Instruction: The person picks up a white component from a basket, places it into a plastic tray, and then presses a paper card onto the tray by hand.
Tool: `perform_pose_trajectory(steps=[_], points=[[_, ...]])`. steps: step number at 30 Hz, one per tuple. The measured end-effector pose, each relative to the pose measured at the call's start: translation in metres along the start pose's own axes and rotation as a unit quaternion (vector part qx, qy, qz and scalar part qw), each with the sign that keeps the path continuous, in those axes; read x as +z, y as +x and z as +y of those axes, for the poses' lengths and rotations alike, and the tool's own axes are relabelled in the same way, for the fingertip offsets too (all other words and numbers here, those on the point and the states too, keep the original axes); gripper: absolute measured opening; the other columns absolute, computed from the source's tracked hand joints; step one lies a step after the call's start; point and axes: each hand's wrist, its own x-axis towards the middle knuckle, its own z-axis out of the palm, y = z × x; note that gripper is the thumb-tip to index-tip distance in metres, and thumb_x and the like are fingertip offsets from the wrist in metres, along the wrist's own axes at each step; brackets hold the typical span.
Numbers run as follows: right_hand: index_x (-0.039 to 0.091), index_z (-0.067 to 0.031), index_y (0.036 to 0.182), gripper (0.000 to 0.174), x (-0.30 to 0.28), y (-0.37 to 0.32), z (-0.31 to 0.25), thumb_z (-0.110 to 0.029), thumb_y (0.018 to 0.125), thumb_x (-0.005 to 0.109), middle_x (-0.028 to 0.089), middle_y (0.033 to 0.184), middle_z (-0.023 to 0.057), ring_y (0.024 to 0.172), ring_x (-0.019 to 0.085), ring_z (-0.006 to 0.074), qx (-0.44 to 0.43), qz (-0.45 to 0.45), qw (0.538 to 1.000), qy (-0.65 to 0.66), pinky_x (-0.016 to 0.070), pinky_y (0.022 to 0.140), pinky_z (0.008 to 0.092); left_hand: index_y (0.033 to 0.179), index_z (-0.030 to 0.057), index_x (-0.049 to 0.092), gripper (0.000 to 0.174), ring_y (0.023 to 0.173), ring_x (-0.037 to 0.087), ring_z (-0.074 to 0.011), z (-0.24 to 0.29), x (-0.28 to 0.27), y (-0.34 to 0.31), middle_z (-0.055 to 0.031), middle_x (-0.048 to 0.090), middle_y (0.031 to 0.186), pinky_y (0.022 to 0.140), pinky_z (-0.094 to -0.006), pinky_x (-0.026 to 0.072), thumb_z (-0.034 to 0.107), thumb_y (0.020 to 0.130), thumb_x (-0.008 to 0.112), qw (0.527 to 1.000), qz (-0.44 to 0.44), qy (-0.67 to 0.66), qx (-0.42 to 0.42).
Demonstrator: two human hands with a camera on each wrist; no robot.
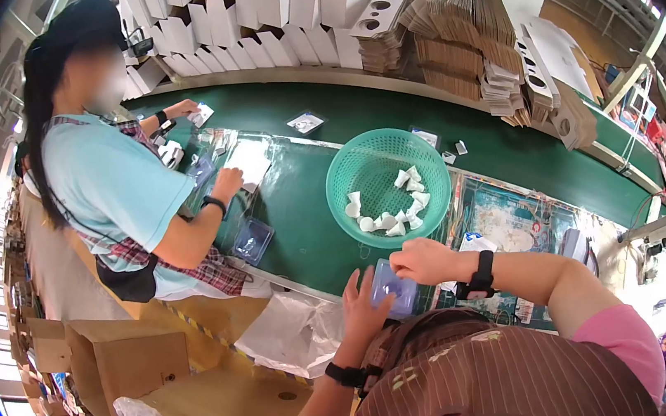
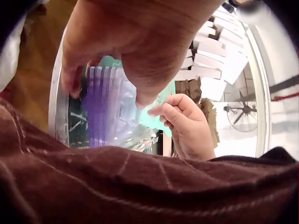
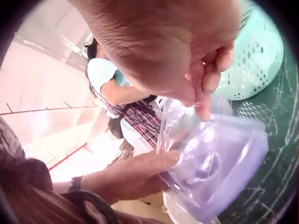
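Note:
A stack of nested clear plastic blister shells [image 1: 392, 285] stands tilted in front of the person's body, bluish-purple along its layered edges [image 2: 96, 107]. The left hand [image 1: 361, 311] holds the stack from the side, its thumb over the front face and its fingers behind. At the stack's upper edge, the right hand [image 1: 427, 261] has its fingers curled, with thumb and index finger pinching the rim of the front shell [image 3: 187, 140]. Just beyond the hands sits a green perforated basket [image 1: 338, 170] with several white cone-shaped plastic pieces [image 1: 389, 222] inside.
Another person [image 1: 109, 177] works at the left of the green table [image 1: 305, 249], near a clear shell [image 1: 254, 238]. Folded cardboard [image 1: 462, 42] and white boxes [image 1: 258, 1] line the back. An open carton [image 1: 139, 352] stands lower left. Clear-covered packs [image 1: 509, 220] lie right.

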Motion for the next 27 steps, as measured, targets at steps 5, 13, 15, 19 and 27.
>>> perform_pose_trajectory(steps=[5,13,15,19,27], points=[[0.061,-0.0099,0.085,0.015,-0.05,0.043,0.028,-0.021,0.081,0.052,0.061,0.086,0.0106,0.085,0.057,0.0296,0.018,0.099,0.994,-0.045,0.0459,0.074,0.0407,0.112,-0.0012,0.057,0.03,0.101,0.056,-0.0316,-0.002,-0.015,0.015,-0.0177,0.056,0.112,0.086,-0.0369,0.0446,0.015,0.088,0.052,0.976,-0.044,-0.209,0.053],[0.063,-0.0096,0.076,0.009,-0.046,0.12,0.114,-0.01,0.074,0.054,0.06,0.083,0.0084,0.084,0.058,0.025,0.03,0.024,0.921,-0.387,0.0467,0.074,0.0367,0.115,-0.002,0.05,0.029,0.095,0.06,-0.0242,-0.001,-0.03,0.032,-0.0121,0.055,0.112,0.081,-0.0339,0.0497,0.017,0.097,0.039,0.702,-0.116,-0.649,-0.27],[0.063,-0.0101,0.076,0.009,-0.045,0.127,0.117,-0.01,0.074,0.055,0.06,0.084,0.0089,0.084,0.058,0.0249,0.031,-0.011,0.91,-0.414,0.0469,0.073,0.0366,0.117,-0.001,0.048,0.029,0.095,0.06,-0.0268,0.002,-0.037,0.038,-0.0146,0.054,0.114,0.081,-0.0355,0.0502,0.017,0.096,0.04,0.681,-0.104,-0.668,-0.283],[0.061,-0.0068,0.085,0.012,-0.067,0.117,0.09,-0.01,0.074,0.056,0.061,0.083,0.0109,0.079,0.059,0.0261,0.004,0.072,0.959,-0.274,0.0476,0.07,0.0376,0.126,-0.001,0.039,0.033,0.104,0.055,-0.029,0.004,-0.041,0.047,-0.0148,0.045,0.125,0.085,-0.0388,0.048,0.015,0.096,0.038,0.624,-0.065,-0.712,-0.314],[0.058,-0.0022,0.096,0.023,-0.066,0.015,-0.012,-0.009,0.075,0.066,0.057,0.084,0.0108,0.067,0.059,0.0217,0.051,0.232,0.953,0.189,0.0479,0.061,0.0308,0.137,0.0025,0.026,0.044,0.121,0.04,-0.0274,0.056,-0.034,0.079,-0.0139,0.033,0.134,0.1,-0.0423,0.0357,0.015,0.096,0.033,0.59,-0.049,-0.77,-0.238]])
